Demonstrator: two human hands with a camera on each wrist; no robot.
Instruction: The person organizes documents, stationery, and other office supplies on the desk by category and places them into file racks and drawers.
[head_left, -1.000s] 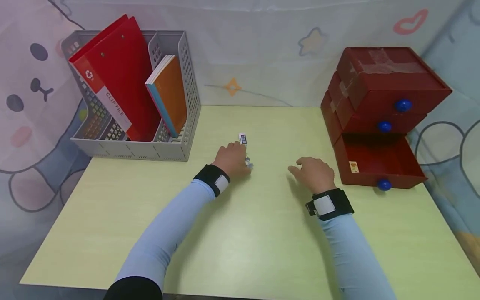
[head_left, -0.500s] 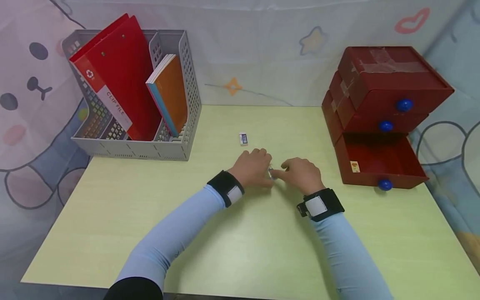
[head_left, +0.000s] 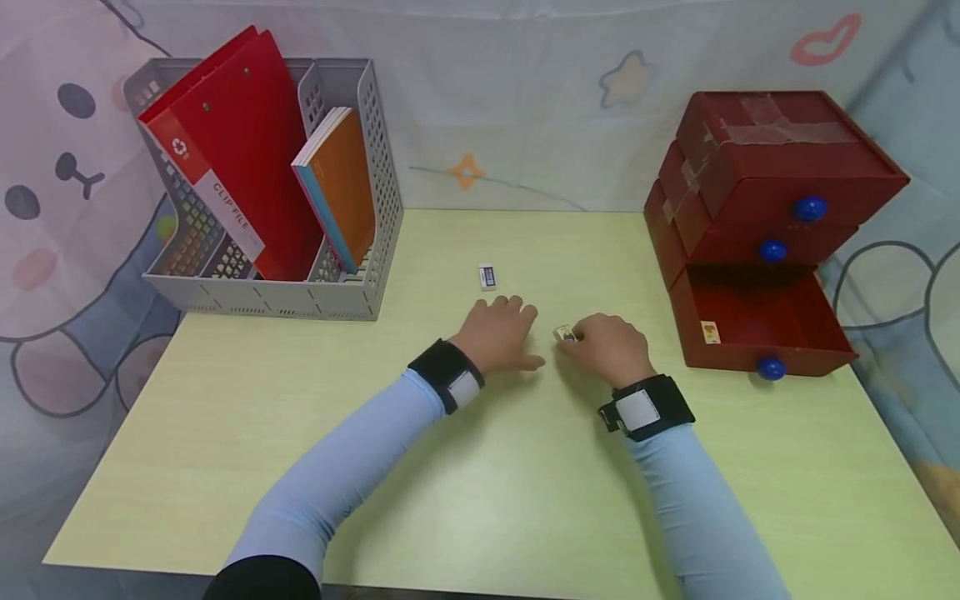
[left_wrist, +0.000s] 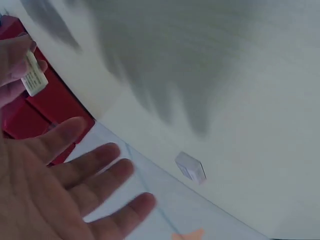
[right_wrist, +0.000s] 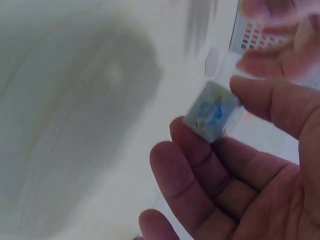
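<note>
Between the thumb and fingers of my right hand (head_left: 611, 346) is a small eraser (head_left: 566, 333) in a printed sleeve. Blue and yellow print covers one face of this eraser (right_wrist: 212, 111) in the right wrist view, and the left wrist view has its side with tiny text. My left hand (head_left: 497, 335) is beside it to the left, fingers spread and holding nothing. Beyond the left hand's fingertips, a white eraser (head_left: 487, 277) with a dark label lies on the table.
At the right stands a dark red drawer box (head_left: 780, 158) with blue knobs. Its bottom drawer (head_left: 772, 317) is pulled out, with a small yellowish printed piece (head_left: 709, 332) inside. A grey basket (head_left: 300, 302) at the back left holds a red clip file (head_left: 247, 158) and books (head_left: 341, 192).
My left hand moved right from near the white eraser, carrying the printed eraser to my right hand. The left fingers have let go, and the right hand now pinches it, slightly apart from the left.
</note>
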